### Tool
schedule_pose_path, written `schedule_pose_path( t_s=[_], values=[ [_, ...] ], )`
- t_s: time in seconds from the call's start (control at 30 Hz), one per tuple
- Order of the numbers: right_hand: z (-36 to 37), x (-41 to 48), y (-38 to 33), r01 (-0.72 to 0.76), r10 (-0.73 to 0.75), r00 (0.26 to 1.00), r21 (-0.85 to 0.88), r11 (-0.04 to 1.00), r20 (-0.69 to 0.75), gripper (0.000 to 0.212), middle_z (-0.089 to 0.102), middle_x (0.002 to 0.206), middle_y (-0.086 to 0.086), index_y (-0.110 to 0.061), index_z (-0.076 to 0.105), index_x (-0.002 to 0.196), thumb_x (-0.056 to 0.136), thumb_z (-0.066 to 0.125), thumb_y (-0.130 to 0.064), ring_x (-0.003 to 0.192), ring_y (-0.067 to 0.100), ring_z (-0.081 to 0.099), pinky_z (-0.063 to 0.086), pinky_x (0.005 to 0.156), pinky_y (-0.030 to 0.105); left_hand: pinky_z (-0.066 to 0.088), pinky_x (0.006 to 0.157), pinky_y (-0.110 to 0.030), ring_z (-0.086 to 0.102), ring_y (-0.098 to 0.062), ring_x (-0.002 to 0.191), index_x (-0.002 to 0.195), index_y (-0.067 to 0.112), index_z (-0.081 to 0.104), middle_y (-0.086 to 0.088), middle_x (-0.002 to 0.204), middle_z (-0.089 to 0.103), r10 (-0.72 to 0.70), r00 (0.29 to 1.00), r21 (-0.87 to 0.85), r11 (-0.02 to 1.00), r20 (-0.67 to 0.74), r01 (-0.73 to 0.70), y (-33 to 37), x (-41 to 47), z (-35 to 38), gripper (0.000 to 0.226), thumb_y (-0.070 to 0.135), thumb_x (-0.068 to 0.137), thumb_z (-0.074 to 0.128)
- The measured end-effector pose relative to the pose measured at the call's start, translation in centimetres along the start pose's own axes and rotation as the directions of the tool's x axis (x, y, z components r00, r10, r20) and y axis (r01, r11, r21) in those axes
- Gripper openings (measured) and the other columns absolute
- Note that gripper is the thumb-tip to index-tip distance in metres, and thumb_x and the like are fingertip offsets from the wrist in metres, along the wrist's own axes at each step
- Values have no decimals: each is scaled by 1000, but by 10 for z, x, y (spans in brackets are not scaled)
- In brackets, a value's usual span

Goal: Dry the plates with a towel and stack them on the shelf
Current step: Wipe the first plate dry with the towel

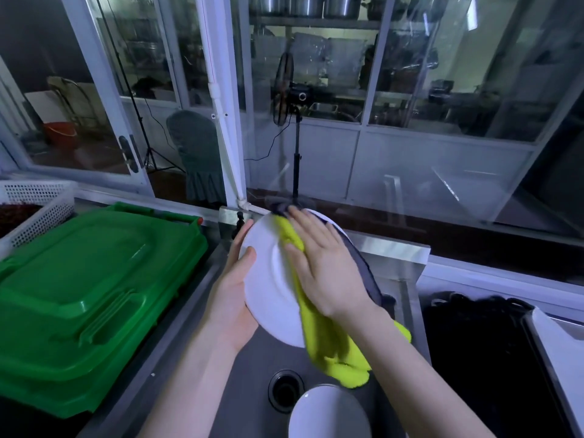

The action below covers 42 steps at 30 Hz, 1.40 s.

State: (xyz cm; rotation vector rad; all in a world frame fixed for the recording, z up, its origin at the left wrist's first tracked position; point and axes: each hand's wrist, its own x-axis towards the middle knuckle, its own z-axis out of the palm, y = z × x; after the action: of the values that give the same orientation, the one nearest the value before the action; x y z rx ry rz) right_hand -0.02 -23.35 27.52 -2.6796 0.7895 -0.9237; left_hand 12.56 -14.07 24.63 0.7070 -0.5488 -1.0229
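A white plate (268,279) is held tilted above the steel sink (252,358). My left hand (234,292) grips its left rim, thumb on the face and fingers behind. My right hand (322,263) lies flat with straight fingers, pressing a yellow-and-grey towel (325,339) against the plate's face. The towel hangs down past the plate's lower right edge, and its grey side wraps the plate's right rim. Another white plate (328,412) lies in the sink below, near the drain (286,390).
A large green plastic crate lid (88,295) fills the counter to the left, with a white perforated basket (34,210) behind it. A dark tray (489,358) sits to the right of the sink. Glass partitions (410,121) stand right behind the sink.
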Motion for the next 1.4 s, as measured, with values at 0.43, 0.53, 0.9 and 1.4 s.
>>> schedule_pose_path(
  t_s=[0.43,0.53,0.9,1.4],
  values=[
    [36,-75,-33,70,-67,995,48,996,-71,50,24,161,-7,-21,32,152,104,32,-34,150,14,14,16,120,42,60,68,-31,75,-18,96,128,41,61,-4,127,70,-2,957,-154,987,-291,-45,-12,20,15,36,18,103,49],
    [33,-61,-35,141,-141,990,-39,989,-14,49,26,160,-7,-19,36,150,104,33,-35,150,14,16,20,120,41,60,62,-28,76,-17,84,130,37,60,-5,111,74,4,945,-182,981,-328,-68,-10,23,13,35,17,104,45],
    [14,-52,35,-370,408,910,585,721,73,43,21,145,-45,-53,25,143,104,37,-38,140,-16,12,12,123,30,62,71,-40,73,-19,103,123,39,66,5,122,73,-13,982,-172,985,-188,-20,9,10,-15,36,30,89,61],
    [7,-13,24,-244,218,967,228,943,135,50,3,160,-18,-27,17,154,106,30,-32,148,-1,-5,3,123,36,61,75,-34,70,-20,113,130,36,61,3,131,69,-25,995,-139,990,-99,11,1,10,-6,43,26,89,61]
  ],
)
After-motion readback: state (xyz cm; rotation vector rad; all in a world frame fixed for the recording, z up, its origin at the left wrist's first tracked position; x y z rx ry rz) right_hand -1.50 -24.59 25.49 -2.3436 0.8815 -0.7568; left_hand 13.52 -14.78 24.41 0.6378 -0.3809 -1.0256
